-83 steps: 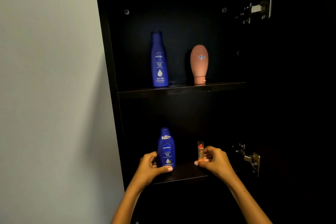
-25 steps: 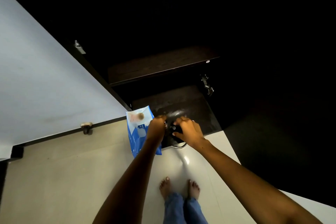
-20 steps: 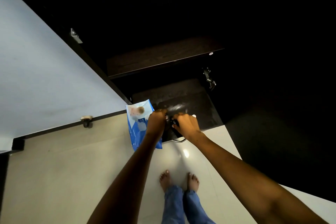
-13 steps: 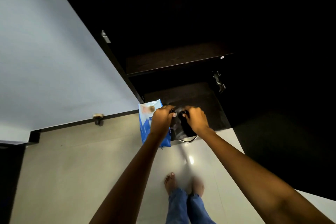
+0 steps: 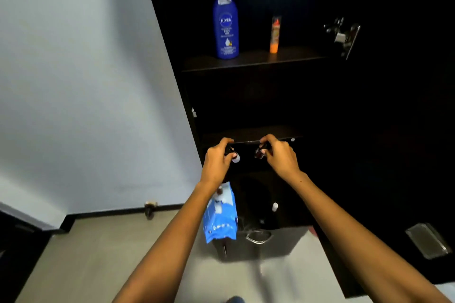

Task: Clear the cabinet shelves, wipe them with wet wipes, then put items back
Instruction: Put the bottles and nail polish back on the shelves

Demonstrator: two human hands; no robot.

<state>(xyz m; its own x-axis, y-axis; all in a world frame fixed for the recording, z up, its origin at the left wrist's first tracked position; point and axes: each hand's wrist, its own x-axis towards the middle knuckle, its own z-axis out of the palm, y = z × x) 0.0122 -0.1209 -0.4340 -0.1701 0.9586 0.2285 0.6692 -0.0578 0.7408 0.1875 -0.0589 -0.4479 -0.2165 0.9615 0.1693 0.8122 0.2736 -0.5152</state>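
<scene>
Because the left hand (image 5: 218,163) and right hand (image 5: 278,156) each pinch a small dark bottle by curled fingertips, either could slip beside the shelf edge (image 5: 248,141).

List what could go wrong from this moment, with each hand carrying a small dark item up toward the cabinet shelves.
1. The left hand and right hand each pinch a small dark item by the fingertips in front of a shelf edge; a knock there could drop one.
2. The cabinet interior is very dark, so placement is hard to judge.
3. If they go beside the blue Nivea bottle, the slim orange tube could tip.
</scene>
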